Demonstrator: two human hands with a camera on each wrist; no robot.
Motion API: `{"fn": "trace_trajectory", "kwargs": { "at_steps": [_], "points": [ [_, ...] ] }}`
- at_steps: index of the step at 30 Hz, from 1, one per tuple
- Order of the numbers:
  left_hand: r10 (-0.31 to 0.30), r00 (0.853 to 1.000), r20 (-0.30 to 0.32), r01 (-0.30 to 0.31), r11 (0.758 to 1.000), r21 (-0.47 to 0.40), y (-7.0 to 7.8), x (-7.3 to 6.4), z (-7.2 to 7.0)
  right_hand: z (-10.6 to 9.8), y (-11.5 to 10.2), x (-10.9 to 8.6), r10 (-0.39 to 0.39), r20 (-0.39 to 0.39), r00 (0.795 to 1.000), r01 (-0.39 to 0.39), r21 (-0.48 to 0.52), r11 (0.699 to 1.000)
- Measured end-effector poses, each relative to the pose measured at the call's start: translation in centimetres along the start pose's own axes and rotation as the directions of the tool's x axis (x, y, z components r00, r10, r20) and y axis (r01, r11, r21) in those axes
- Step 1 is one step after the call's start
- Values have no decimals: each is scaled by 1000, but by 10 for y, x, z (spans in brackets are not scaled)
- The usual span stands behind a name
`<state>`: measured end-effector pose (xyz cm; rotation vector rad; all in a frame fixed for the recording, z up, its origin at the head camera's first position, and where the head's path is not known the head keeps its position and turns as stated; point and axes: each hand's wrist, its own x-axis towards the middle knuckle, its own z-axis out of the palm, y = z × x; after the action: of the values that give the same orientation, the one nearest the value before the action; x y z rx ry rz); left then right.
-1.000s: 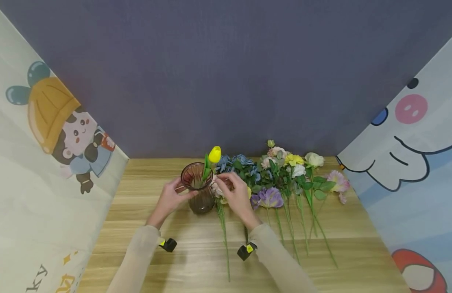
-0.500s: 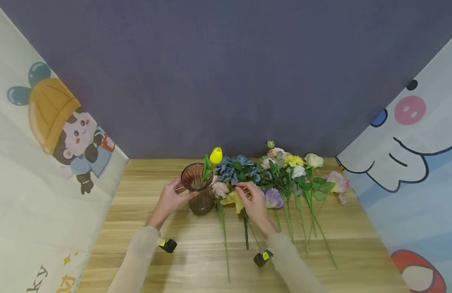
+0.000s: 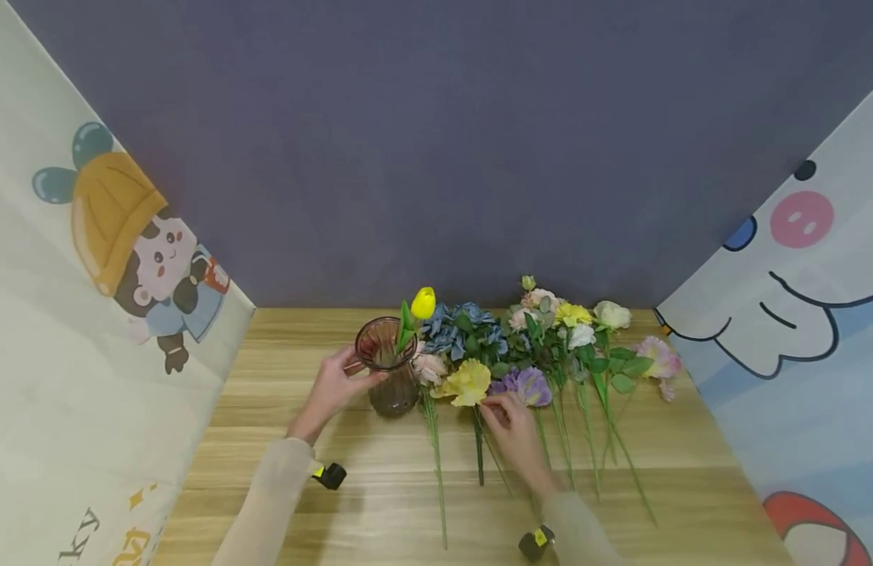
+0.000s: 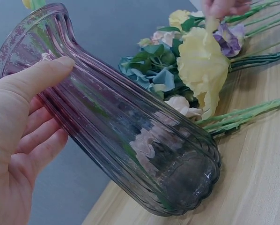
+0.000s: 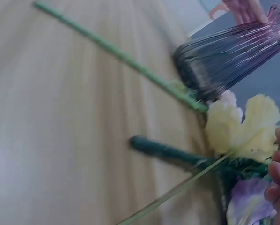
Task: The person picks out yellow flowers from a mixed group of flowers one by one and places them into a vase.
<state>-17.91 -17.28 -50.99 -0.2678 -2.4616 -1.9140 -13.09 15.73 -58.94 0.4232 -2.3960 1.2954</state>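
Note:
My left hand [image 3: 333, 391] holds a ribbed, purple-tinted glass vase [image 3: 394, 393] near its neck, thumb on the near side and fingers curled behind. In the left wrist view the vase [image 4: 130, 131] appears tilted. A yellow tulip [image 3: 423, 303] with green leaves stands in it, its head above the rim. To the right, my right hand [image 3: 515, 440] has its fingertips at the edge of a ruffled yellow flower [image 3: 468, 383] and seems to pinch a petal. That flower's thin stem [image 5: 177, 188] runs down over the table, outside the fingers.
Right of the vase lie blue flowers [image 3: 443, 330], a pale pink flower [image 3: 429, 368], a purple flower [image 3: 531, 387], white blooms [image 3: 611, 314] and a pink-lilac flower [image 3: 658, 358]. Their stems point toward the front of the wooden table [image 3: 379, 511]. A dark wall [image 3: 436, 157] stands behind.
My right hand has drawn away from beside the vase, rightward and toward me, to the yellow flower, which now shows more fully. The left hand keeps holding the vase.

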Motion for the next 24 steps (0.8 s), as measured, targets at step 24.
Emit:
{"fn": "trace_trajectory", "kwargs": {
  "at_steps": [24],
  "points": [
    [15, 1000, -6, -15, 999, -31, -14, 3, -2, 4, 8, -33, 103, 67, 992, -91, -167, 982]
  ]
}}
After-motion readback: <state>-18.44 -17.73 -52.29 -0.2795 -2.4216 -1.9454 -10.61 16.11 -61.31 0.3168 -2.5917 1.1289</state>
